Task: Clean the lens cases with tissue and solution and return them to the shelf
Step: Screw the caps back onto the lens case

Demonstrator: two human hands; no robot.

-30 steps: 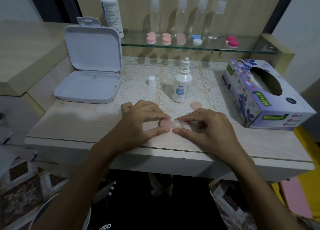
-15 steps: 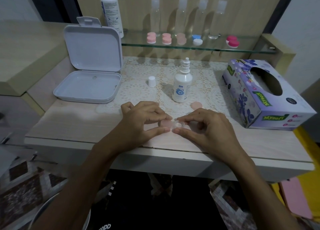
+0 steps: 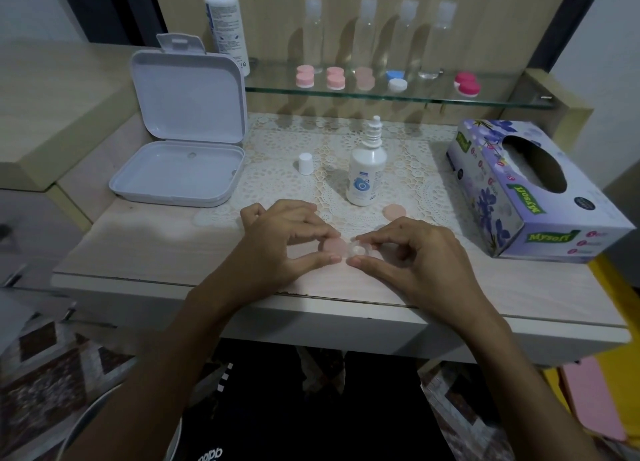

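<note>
Little has changed over the last second: my left hand (image 3: 284, 242) still pinches the pink cap (image 3: 335, 246) while my right hand (image 3: 412, 252) pinches the clear lens case (image 3: 358, 251), low over the worktop (image 3: 145, 252); uncapping continues, cleaning not begun.

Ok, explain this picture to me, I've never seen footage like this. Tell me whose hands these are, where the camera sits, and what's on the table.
There is no machine: a person wears a camera on the head, looking down at their own hands. The left hand and right hand together pinch a small lens case, one pink cap on and one well open. Its other pink cap lies on the table, beside an uncapped solution bottle, its white cap, an open white box and a tissue box. More cases wait on the glass shelf.
</note>
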